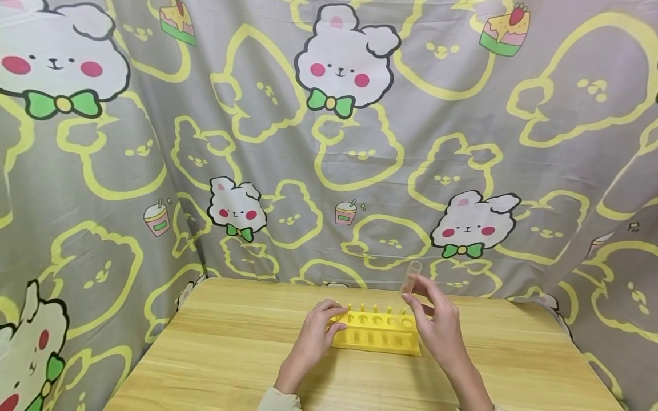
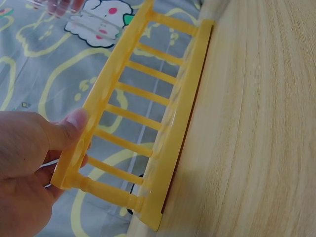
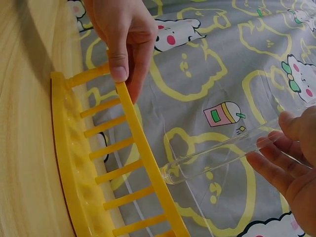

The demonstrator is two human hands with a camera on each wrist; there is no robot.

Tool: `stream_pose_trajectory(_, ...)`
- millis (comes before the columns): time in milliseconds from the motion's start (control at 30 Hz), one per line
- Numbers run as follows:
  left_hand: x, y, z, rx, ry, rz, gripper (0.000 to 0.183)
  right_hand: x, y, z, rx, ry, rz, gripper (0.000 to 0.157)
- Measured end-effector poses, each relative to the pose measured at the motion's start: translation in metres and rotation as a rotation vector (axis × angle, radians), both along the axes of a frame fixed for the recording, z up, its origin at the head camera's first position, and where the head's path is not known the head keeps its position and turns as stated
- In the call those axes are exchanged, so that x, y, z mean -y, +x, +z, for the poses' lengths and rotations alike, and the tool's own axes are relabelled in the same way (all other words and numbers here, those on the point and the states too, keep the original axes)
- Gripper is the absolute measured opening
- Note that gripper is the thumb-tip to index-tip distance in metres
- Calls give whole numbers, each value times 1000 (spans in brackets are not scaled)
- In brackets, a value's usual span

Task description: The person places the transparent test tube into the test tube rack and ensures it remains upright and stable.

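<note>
A yellow test tube rack [image 1: 377,345] stands on the table, with a row of round holes along its top bar and short pegs behind them. My left hand [image 1: 315,334] grips the left end of the top bar, thumb in front and fingers behind, as the left wrist view shows. Between the thumb and fingers of my right hand [image 1: 439,322] is a clear test tube [image 3: 217,153], pinched at its upper part. The tube tilts slightly, and its rounded bottom lies close to the rack's top bar at the right part; whether it touches is unclear.
The wood-grain table [image 1: 231,337] spreads around the rack on all sides. Behind it and at both sides hangs a grey cloth [image 1: 288,160] printed with rabbits and yellow outlines, reaching down to the table's far edge.
</note>
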State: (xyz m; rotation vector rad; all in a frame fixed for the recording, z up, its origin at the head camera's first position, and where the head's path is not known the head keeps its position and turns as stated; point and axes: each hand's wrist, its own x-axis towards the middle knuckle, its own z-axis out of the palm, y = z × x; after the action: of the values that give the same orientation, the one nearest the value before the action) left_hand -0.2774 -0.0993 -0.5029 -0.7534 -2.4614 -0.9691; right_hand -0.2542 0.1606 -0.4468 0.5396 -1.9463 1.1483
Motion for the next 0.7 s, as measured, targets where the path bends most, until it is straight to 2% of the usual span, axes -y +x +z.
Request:
stream_pose_trajectory(200,0,-1,-1,4,2,0,32,1,0,0,15,1,3,50)
stream_pose_trajectory(700,0,-3,-2,-56,-1,-6,32,5,2,2,25,-1,24,48)
